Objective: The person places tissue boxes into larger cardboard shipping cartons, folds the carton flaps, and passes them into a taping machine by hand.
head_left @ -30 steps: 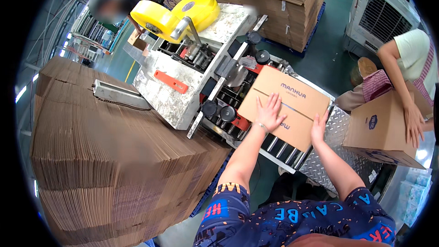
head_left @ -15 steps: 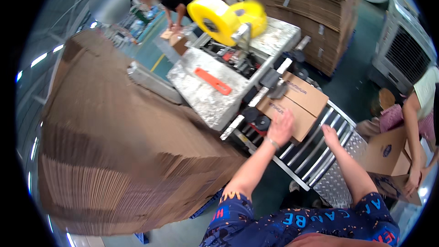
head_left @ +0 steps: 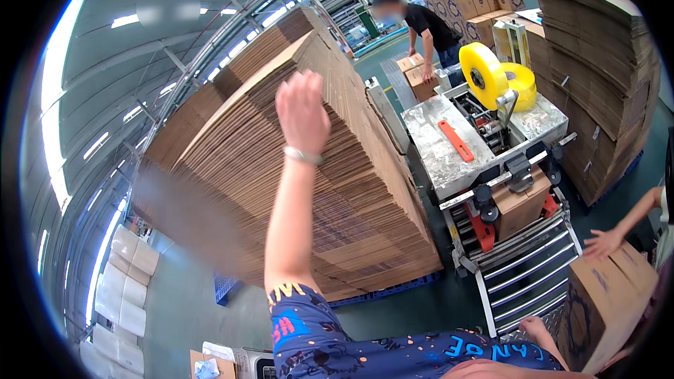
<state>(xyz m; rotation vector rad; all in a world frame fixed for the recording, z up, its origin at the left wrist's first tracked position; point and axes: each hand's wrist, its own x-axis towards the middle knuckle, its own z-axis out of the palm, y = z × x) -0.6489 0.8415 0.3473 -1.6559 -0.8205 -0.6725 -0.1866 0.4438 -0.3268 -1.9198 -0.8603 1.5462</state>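
My left hand (head_left: pixel 303 114) is raised at the upper edge of the tall stack of flattened cardboard cartons (head_left: pixel 351 189). Its fingers are stretched out and it holds nothing; I cannot tell if it touches the top sheet. Low in the view, my right hand (head_left: pixel 537 330) is partly visible by the near end of the roller conveyor (head_left: pixel 525 274), its fingers too small to read. A closed brown carton (head_left: pixel 521 202) sits in the carton-sealing machine (head_left: pixel 449 144), between its side guides.
At right, a co-worker's hand (head_left: pixel 604 244) is over an upright carton (head_left: pixel 611 302). Yellow tape rolls (head_left: pixel 481 76) and an orange flat tool (head_left: pixel 456 140) top the machine. Beyond, another person (head_left: pixel 435 31) handles a carton (head_left: pixel 421 84). A second cardboard stack (head_left: pixel 597 84) stands at right.
My left hand has left the carton and swung left to the cardboard stack. The carton has moved deeper into the machine. My right hand is lower and nearer my body. The view has turned left.
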